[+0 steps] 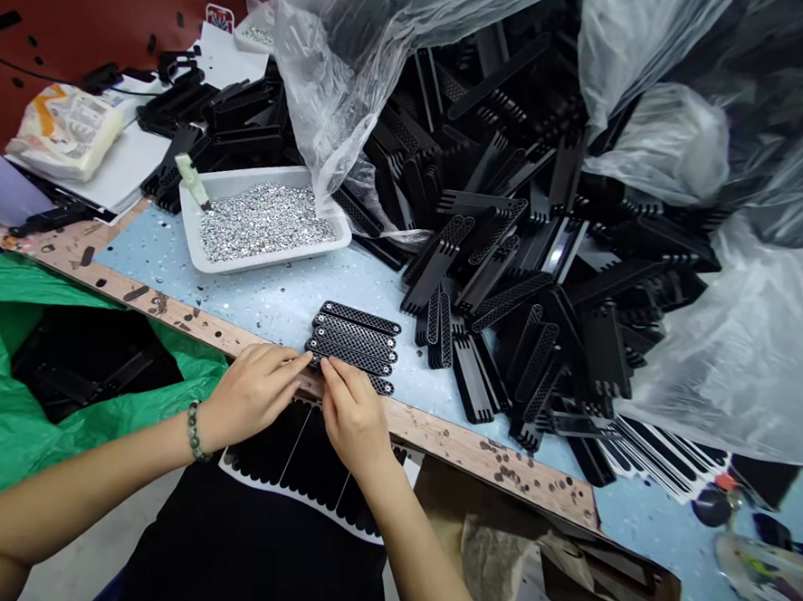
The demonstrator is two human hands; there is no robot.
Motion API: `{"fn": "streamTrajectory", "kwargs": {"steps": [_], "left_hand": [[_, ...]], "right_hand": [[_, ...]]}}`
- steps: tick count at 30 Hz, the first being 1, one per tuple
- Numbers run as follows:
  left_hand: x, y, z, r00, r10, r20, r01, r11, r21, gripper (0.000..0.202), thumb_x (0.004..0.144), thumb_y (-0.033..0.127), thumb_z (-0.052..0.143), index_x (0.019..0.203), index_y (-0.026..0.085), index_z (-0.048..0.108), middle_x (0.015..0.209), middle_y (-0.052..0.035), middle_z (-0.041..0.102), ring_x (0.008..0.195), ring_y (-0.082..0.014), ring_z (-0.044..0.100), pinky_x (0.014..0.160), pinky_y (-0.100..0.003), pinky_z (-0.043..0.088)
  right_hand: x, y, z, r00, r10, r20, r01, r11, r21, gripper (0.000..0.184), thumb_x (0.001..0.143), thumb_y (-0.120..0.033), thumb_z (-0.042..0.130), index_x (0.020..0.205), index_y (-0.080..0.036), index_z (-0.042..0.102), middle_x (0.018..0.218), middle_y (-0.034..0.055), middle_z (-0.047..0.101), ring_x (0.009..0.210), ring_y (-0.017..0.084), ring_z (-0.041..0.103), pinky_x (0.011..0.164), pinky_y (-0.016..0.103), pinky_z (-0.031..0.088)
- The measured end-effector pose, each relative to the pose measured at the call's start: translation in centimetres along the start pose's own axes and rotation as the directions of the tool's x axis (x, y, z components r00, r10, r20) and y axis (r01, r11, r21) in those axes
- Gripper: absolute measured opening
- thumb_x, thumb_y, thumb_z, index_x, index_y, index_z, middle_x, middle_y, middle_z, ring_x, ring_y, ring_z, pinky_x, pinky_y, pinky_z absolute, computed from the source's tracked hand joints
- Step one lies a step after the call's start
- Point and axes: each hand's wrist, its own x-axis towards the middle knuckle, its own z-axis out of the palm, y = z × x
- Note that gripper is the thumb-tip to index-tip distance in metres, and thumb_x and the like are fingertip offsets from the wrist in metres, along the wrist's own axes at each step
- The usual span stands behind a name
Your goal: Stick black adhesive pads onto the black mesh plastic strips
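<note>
Several black textured bars with round metal pieces at their ends (359, 327) lie side by side near the table's front edge. My left hand (256, 391) is closed, its fingertips at the left end of the nearer bars. Beside it my right hand (354, 415) is closed too, index finger and thumb at the same bars. Whatever sits between the fingertips is too small or hidden to name. Below the hands, a white-edged sheet of black scalloped strips (314, 458) rests on my lap.
A white tray (204, 257) of small shiny metal pieces stands at the back left. A big heap of black plastic parts (513, 253) spills from clear plastic bags (731, 348) on the right. A green bag (186, 369) hangs at the left, a cardboard box (495, 542) below right.
</note>
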Motion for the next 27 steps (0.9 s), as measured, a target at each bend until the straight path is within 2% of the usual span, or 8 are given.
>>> {"fn": "streamTrajectory", "kwargs": {"steps": [6, 10, 13, 16, 19, 23, 25, 27], "left_hand": [[-0.2, -0.3, 0.4, 0.991, -0.126, 0.034, 0.13, 0.982, -0.138, 0.033, 0.091, 0.015, 0.049, 0.124, 0.014, 0.056, 0.11, -0.0115, 0.065, 0.102, -0.0246, 0.059, 0.09, -0.043, 0.049], [-0.1, -0.6, 1.4, 0.959, -0.276, 0.057, 0.281, 0.922, -0.267, 0.029, 0.09, 0.016, 0.051, 0.118, 0.014, 0.059, 0.11, -0.0107, 0.067, 0.102, -0.023, 0.062, 0.092, -0.04, 0.05], [0.1, -0.7, 1.9, 0.946, -0.313, 0.079, 0.322, 0.894, -0.313, 0.029, 0.089, 0.017, 0.052, 0.117, 0.014, 0.06, 0.11, -0.0102, 0.068, 0.101, -0.0224, 0.063, 0.092, -0.039, 0.051], [0.3, -0.5, 2.2, 0.945, -0.318, 0.072, 0.324, 0.89, -0.321, 0.029, 0.089, 0.017, 0.051, 0.116, 0.015, 0.061, 0.109, -0.0099, 0.068, 0.1, -0.0223, 0.064, 0.091, -0.039, 0.051], [0.2, -0.3, 2.2, 0.948, -0.313, 0.062, 0.315, 0.892, -0.324, 0.027, 0.089, 0.017, 0.051, 0.114, 0.016, 0.062, 0.106, -0.0089, 0.068, 0.097, -0.0216, 0.064, 0.089, -0.038, 0.052], [0.0, -0.3, 1.6, 0.956, -0.293, 0.015, 0.287, 0.923, -0.255, 0.027, 0.091, 0.02, 0.049, 0.116, 0.017, 0.058, 0.106, -0.0102, 0.064, 0.099, -0.0223, 0.062, 0.09, -0.039, 0.051], [0.5, -0.5, 1.1, 0.965, -0.257, -0.043, 0.247, 0.956, -0.158, 0.039, 0.089, 0.027, 0.054, 0.126, 0.015, 0.05, 0.115, -0.0148, 0.058, 0.111, -0.0267, 0.056, 0.096, -0.043, 0.047], [1.7, -0.8, 0.6, 0.986, -0.165, -0.035, 0.163, 0.984, -0.068, 0.071, 0.083, 0.042, 0.063, 0.141, 0.013, 0.035, 0.136, -0.0214, 0.043, 0.13, -0.0347, 0.041, 0.107, -0.051, 0.037]], "right_hand": [[0.3, -0.4, 0.1, 0.998, 0.007, 0.063, 0.0, 0.993, -0.115, 0.041, 0.09, -0.012, 0.048, 0.13, -0.015, 0.056, 0.118, 0.0135, 0.063, 0.102, 0.024, 0.057, 0.089, 0.043, 0.052], [0.5, -0.4, 0.1, 0.996, -0.011, 0.093, 0.028, 0.983, -0.181, 0.039, 0.09, -0.013, 0.05, 0.127, -0.017, 0.059, 0.118, 0.0112, 0.064, 0.1, 0.024, 0.055, 0.087, 0.041, 0.051], [0.8, -0.5, -0.2, 0.993, 0.018, 0.115, 0.005, 0.979, -0.202, 0.037, 0.089, -0.013, 0.051, 0.124, -0.018, 0.061, 0.117, 0.0106, 0.065, 0.099, 0.024, 0.054, 0.085, 0.041, 0.051], [1.2, -0.8, -0.3, 0.987, 0.014, 0.162, 0.025, 0.971, -0.238, 0.036, 0.088, -0.013, 0.051, 0.122, -0.016, 0.063, 0.115, 0.0108, 0.065, 0.096, 0.025, 0.054, 0.083, 0.043, 0.051], [1.5, -1.1, -0.4, 0.979, -0.027, 0.201, 0.076, 0.968, -0.239, 0.036, 0.089, -0.012, 0.049, 0.122, -0.012, 0.062, 0.114, 0.0108, 0.067, 0.097, 0.025, 0.055, 0.089, 0.045, 0.05], [1.1, -0.6, -1.5, 0.989, -0.028, 0.145, 0.04, 0.996, -0.08, 0.039, 0.092, -0.012, 0.046, 0.129, -0.018, 0.055, 0.12, 0.0081, 0.064, 0.107, 0.022, 0.057, 0.104, 0.046, 0.043], [0.2, 0.2, -2.7, 0.998, 0.027, 0.05, -0.028, 1.0, 0.003, 0.047, 0.092, -0.014, 0.048, 0.138, -0.022, 0.045, 0.127, 0.0084, 0.058, 0.117, 0.021, 0.053, 0.108, 0.044, 0.041], [-1.2, 1.4, -3.8, 0.986, 0.165, -0.037, -0.164, 0.986, 0.008, 0.063, 0.09, -0.023, 0.055, 0.147, -0.023, 0.03, 0.139, 0.0115, 0.047, 0.13, 0.024, 0.044, 0.109, 0.045, 0.039]]}}
